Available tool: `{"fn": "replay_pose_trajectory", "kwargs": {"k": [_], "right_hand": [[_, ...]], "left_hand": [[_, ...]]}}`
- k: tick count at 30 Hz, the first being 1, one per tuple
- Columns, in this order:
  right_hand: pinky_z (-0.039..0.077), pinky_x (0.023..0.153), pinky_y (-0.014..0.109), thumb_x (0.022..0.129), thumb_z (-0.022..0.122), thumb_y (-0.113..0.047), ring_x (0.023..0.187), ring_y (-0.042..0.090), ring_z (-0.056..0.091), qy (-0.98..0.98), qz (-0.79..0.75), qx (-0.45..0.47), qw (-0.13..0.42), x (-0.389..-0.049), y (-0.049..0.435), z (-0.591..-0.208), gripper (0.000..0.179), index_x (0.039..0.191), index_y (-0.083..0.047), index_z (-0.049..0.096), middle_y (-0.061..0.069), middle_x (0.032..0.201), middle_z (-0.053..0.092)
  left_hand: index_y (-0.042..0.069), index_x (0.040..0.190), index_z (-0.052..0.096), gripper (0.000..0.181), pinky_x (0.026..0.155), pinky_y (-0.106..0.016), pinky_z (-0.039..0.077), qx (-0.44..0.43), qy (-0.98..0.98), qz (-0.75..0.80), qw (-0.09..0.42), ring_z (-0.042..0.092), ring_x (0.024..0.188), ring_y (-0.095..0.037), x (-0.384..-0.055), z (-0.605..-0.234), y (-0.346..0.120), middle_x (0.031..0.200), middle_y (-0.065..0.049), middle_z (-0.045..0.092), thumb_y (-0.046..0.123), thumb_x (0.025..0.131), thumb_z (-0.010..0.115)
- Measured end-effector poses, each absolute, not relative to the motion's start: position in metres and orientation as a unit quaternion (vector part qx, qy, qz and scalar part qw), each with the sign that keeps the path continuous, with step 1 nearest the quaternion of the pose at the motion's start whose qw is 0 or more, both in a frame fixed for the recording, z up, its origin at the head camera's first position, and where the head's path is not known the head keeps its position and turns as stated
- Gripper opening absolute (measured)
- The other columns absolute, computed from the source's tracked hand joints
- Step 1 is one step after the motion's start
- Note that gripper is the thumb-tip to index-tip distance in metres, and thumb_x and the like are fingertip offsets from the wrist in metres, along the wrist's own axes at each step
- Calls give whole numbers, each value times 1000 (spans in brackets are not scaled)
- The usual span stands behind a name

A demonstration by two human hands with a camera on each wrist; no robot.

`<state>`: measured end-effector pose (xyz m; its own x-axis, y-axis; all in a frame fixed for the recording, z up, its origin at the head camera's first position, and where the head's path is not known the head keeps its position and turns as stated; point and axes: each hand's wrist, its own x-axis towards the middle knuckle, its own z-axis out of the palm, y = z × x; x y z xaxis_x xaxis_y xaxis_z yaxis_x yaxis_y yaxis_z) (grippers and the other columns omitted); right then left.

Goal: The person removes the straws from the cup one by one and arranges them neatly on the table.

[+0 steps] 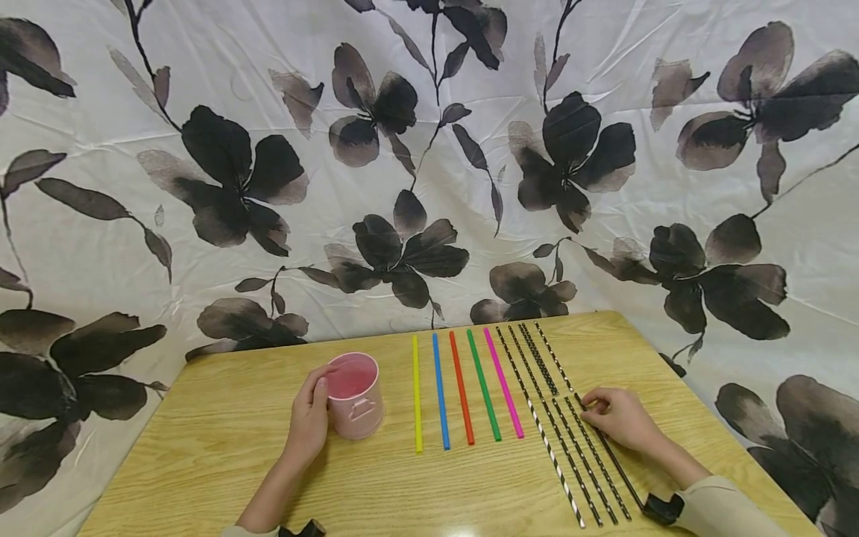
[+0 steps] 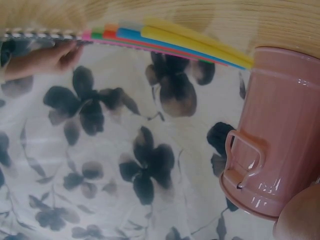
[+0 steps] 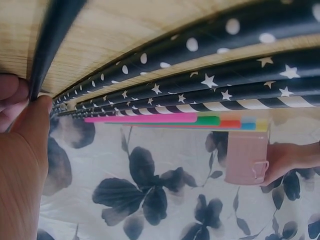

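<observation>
A pink metal bucket point(image 1: 357, 416) with a small side handle stands upright on the table at centre-left. My left hand point(image 1: 310, 419) grips it on its left side, the fingertips over the rim. On the right, my right hand point(image 1: 622, 420) pinches a plain black straw point(image 1: 619, 466) near its upper part. Thumb and fingers close on that straw point(image 3: 52, 45) in the right wrist view. Just left of it lie several black straws with white patterns: dots point(image 3: 192, 44), stars point(image 3: 208, 80) and a striped one point(image 1: 546, 444).
Between bucket and patterned straws lie single straws in a row: yellow point(image 1: 417, 395), blue point(image 1: 440, 391), red point(image 1: 461, 388), green point(image 1: 484, 384) and pink point(image 1: 503, 382). The wooden table point(image 1: 221, 432) meets a floral cloth point(image 1: 429, 164) along its far edge.
</observation>
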<state>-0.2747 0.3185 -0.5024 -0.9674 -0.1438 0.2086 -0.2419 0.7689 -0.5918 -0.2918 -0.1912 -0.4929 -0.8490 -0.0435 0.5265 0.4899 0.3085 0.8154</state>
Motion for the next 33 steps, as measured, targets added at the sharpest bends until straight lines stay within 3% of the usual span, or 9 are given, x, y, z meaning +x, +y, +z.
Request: {"fn": "replay_pose_trajectory", "kwargs": {"k": [9, 17, 24, 26, 30, 33], "right_hand": [[42, 44, 23, 72, 72, -14, 51, 8, 51, -939, 324, 95, 73, -275, 320, -506, 22, 91, -7, 64, -4, 67, 58], [42, 44, 23, 71, 72, -14, 50, 8, 50, -938, 325, 90, 75, -274, 319, -505, 21, 89, -7, 65, -4, 66, 58], [43, 43, 24, 73, 71, -16, 49, 10, 51, -934, 339, 92, 65, -274, 317, -503, 23, 92, -5, 64, -2, 67, 59], [43, 44, 24, 75, 70, -17, 49, 11, 51, -934, 342, 87, 60, -275, 318, -503, 21, 92, -6, 64, -2, 68, 59], [43, 42, 26, 80, 65, -16, 47, 13, 52, -931, 350, 92, 57, -279, 320, -497, 17, 93, -5, 63, 1, 69, 60], [42, 41, 26, 82, 63, -16, 48, 13, 52, -931, 339, 111, 77, -285, 322, -486, 16, 93, -4, 64, 2, 70, 59]], "left_hand": [[9, 122, 47, 31, 90, -20, 36, -146, -775, -572, 228, 43, 113, -21, -293, -495, -191, 123, -6, 47, 19, 97, 32], [6, 122, 47, 30, 89, -16, 34, -147, -775, -572, 227, 43, 112, -20, -290, -489, -190, 122, -8, 49, 14, 97, 32], [9, 133, 36, 37, 87, -13, 33, -119, -781, -580, 198, 37, 119, -27, -274, -473, -186, 132, -10, 39, 17, 98, 29], [14, 138, 29, 40, 87, -17, 35, -110, -793, -566, 195, 36, 120, -27, -274, -473, -188, 136, -10, 35, 18, 98, 26], [21, 140, 22, 42, 87, -39, 39, -107, -799, -553, 210, 40, 116, -31, -280, -477, -195, 134, -14, 34, 21, 98, 21], [26, 139, 22, 41, 89, -50, 34, -106, -798, -553, 216, 39, 115, -33, -284, -475, -203, 132, -15, 34, 24, 98, 22]]}}
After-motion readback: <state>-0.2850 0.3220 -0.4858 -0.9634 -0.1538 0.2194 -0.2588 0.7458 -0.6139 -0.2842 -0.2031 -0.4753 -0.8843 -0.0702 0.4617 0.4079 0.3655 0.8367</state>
